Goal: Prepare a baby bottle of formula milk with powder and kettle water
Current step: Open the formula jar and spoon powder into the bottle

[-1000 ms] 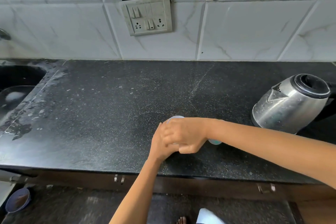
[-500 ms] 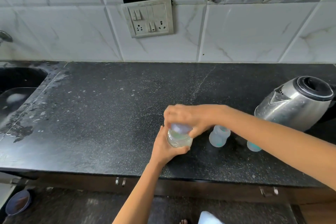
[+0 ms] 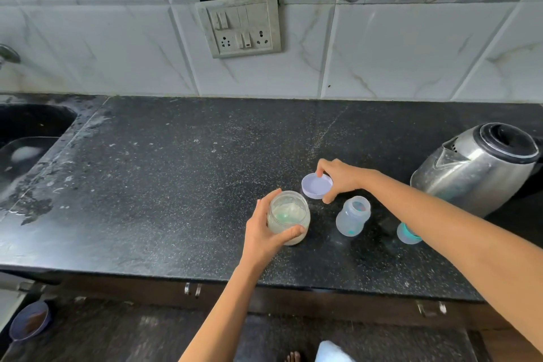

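Observation:
A clear jar of white powder [image 3: 289,216] stands open on the black counter [image 3: 164,185], with something green inside it. My left hand [image 3: 264,233] is wrapped around the jar's side. My right hand [image 3: 338,178] pinches the jar's pale lilac lid [image 3: 316,186], turned inside up, just behind the jar at counter level. An open, translucent baby bottle [image 3: 352,216] stands upright to the right of the jar. Its teal-ringed teat cap [image 3: 407,233] lies further right, partly behind my right forearm. A steel kettle [image 3: 482,167] with its lid off sits at the far right.
A sink [image 3: 29,138] with a plate in it is set into the counter at the far left. A switch and socket plate [image 3: 242,26] is on the tiled wall behind. A small bowl [image 3: 29,322] sits on the floor at lower left.
My right hand has taken the lid off the jar and carried it back and to the right, down to the counter. My left hand kept hold of the jar.

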